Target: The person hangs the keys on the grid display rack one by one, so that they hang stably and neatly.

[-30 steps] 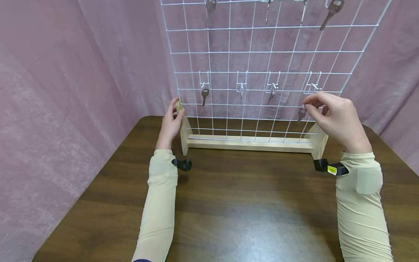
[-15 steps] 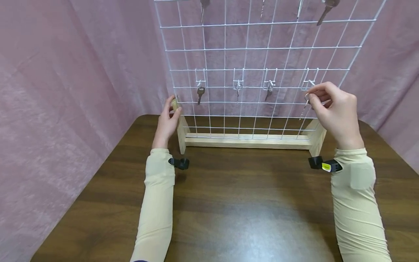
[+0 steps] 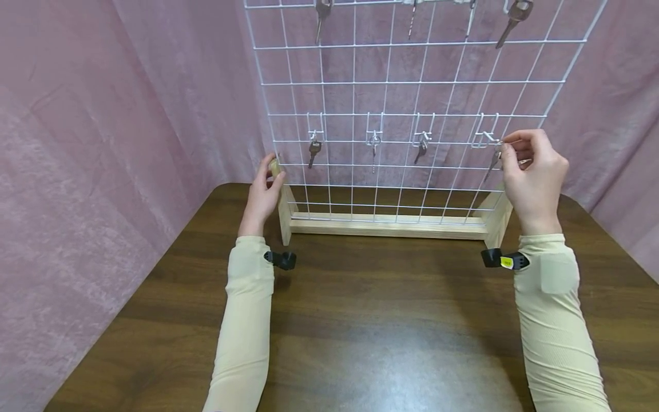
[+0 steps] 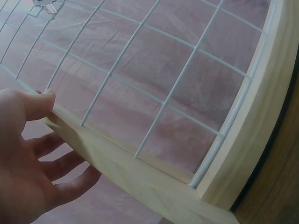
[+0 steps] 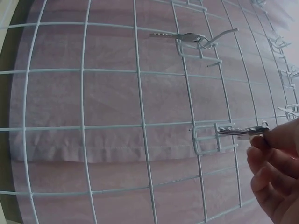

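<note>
A white wire grid rack [image 3: 391,83] stands in a wooden frame. My left hand [image 3: 261,194] grips the rack's left wooden upright [image 4: 126,163], thumb on the near side and fingers behind. At the lower right of the grid, my right hand [image 3: 538,171] pinches a metal key [image 3: 492,165] near its head between thumb and forefinger. The key hangs down just beside the tip of the rightmost hook [image 3: 484,137] in the lower row. In the right wrist view, the blade of the key [image 5: 236,131] overlaps the hook's base.
In the lower row, other hooks hold a left key [image 3: 315,150], a middle key [image 3: 374,146] and a third key [image 3: 422,149]. More keys, such as a top right key [image 3: 515,20], hang above. The rack's base [image 3: 386,229] rests on a brown table [image 3: 360,320], before a pink curtain [image 3: 128,114].
My right hand has moved right and slightly up with the key, from below the hook to beside its tip. The key has turned in the fingers. My left hand keeps its grip.
</note>
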A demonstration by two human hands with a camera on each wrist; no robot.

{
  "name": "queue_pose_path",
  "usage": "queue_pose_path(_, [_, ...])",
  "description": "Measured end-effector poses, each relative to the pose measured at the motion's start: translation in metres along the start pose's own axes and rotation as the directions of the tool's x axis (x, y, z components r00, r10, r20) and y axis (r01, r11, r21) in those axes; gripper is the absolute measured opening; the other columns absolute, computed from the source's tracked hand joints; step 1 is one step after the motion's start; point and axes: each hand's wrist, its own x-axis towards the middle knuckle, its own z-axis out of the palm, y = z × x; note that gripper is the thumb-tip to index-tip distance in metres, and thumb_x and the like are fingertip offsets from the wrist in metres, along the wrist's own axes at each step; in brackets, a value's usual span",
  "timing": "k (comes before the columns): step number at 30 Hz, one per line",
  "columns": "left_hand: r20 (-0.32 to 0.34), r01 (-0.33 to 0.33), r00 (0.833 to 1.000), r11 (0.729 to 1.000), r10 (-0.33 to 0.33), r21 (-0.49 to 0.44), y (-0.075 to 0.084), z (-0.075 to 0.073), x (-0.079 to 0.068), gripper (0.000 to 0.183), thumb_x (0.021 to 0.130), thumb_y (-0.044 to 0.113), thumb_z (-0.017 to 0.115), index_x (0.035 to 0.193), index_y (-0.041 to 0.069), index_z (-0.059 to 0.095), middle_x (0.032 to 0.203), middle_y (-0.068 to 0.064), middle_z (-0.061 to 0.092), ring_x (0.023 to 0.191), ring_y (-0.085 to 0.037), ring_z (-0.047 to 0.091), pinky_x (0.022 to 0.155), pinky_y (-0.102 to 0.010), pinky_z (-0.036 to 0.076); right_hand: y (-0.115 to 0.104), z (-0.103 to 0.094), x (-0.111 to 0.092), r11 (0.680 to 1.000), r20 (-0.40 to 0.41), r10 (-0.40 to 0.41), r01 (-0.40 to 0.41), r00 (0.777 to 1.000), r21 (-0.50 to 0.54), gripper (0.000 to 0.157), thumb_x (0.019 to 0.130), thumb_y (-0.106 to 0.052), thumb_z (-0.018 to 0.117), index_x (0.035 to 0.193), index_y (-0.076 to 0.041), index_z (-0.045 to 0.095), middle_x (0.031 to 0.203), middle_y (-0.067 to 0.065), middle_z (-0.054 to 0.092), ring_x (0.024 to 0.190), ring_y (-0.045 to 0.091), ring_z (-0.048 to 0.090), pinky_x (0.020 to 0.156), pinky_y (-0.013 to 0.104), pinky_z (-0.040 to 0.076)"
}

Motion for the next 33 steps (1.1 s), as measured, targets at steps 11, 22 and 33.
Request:
queue_pose_path(11, [0.005,0.002,1.0,1.0,-0.002,-0.006,0.0,0.001,-0.001,0.051,0.102,0.027,0.049,0.15,0.027,0.03,0.14,-0.025,0.049,0.124,-0.04,0.052,0.1,-0.052,0.046,-0.001,0.004,-0.001,0.999,-0.048,0.049,-0.047,0.998,0.024,0.016,0.09,-0.009,0.061,0.1,0.003,0.066,0.073,-0.036,0.052,0.062,-0.019,0.048,0.06,0.004,0.037])
queue_pose_path(22, [-0.007,0.003,1.0,1.0,-0.003,0.007,-0.004,0.002,-0.001,0.051,0.101,0.027,0.049,0.149,0.027,0.031,0.139,-0.024,0.05,0.122,-0.039,0.054,0.1,-0.051,0.047,0.002,0.01,-0.002,0.997,0.0,0.064,-0.064,0.998,0.036,0.012,0.091,-0.01,0.059,0.096,-0.002,0.065,0.072,-0.036,0.053,0.06,-0.017,0.049,0.059,0.004,0.04])
queue_pose_path(33, [-0.002,0.0,1.0,1.0,0.0,0.0,-0.002,0.001,0.001,0.051,0.101,0.027,0.049,0.149,0.028,0.031,0.14,-0.024,0.048,0.122,-0.04,0.053,0.099,-0.052,0.047,0.003,0.011,-0.003,0.999,0.049,0.047,-0.048,0.998,0.01,0.019,0.091,-0.009,0.058,0.103,0.005,0.062,0.076,-0.036,0.051,0.065,-0.018,0.049,0.062,0.004,0.04])
